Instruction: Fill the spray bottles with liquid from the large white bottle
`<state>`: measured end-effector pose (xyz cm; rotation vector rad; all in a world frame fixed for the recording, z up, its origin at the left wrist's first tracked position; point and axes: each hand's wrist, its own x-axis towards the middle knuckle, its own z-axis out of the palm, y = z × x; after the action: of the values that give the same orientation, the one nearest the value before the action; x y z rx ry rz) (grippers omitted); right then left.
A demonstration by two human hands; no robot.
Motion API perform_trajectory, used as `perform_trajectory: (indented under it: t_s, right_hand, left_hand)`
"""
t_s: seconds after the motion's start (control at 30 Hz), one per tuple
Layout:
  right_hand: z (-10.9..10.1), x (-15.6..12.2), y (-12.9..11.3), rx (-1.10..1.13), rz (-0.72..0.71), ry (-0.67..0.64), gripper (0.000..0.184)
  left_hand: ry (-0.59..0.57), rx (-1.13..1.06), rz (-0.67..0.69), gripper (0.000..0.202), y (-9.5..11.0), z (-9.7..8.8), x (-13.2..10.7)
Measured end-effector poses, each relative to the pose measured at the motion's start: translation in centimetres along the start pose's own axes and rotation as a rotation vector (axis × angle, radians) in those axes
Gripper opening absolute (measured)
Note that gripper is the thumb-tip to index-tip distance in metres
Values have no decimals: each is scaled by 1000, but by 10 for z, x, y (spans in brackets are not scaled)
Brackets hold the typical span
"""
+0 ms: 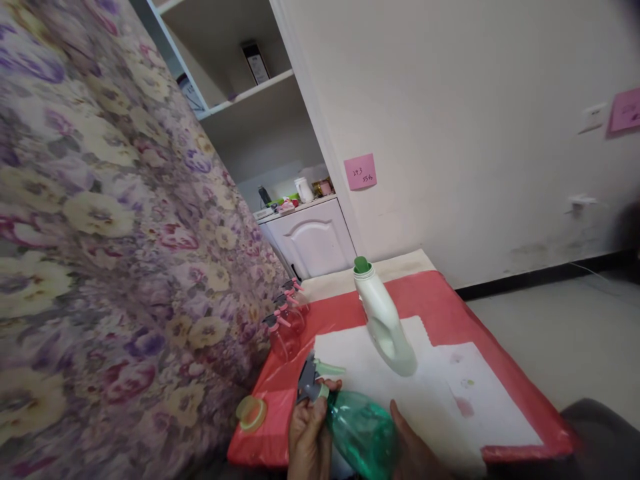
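A green translucent spray bottle (pixel 363 430) lies tilted at the table's near edge, between both my hands. My left hand (pixel 309 437) is closed around its neck, just under the grey and pale green trigger head (pixel 314 375). My right hand (pixel 413 450) rests against the bottle's body, thumb up; its fingers are hidden. A white detergent jug (pixel 385 320) with a green opening stands on a white cloth (pixel 430 393) beyond them. A green cap (pixel 251 412) lies on the red table cover (pixel 465 303) left of my left hand.
Three pink spray bottles (pixel 285 323) stand at the table's left edge against a flowered curtain (pixel 105 233). Behind are a white cabinet (pixel 313 237) with small items, open shelves, and a wall with pink notes (pixel 360 171). Bare floor lies to the right.
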<state>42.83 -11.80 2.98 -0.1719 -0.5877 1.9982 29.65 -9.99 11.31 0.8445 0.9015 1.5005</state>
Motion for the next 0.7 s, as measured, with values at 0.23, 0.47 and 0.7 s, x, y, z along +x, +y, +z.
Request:
perform_trajectory:
  t_s: [0.23,0.47,0.7]
  right_hand:
    - [-6,-12,4,-86,-67,-57,60]
    - [1,0,6,-39,24,31,78]
    - [-14,3,11,-107,-41,80,77]
  left_hand:
    - [-3,25,21,30,3,1,0]
    - [-88,56,-6,31,2,1,-2]
    - [-85,5,-22,29,-2,-2,0]
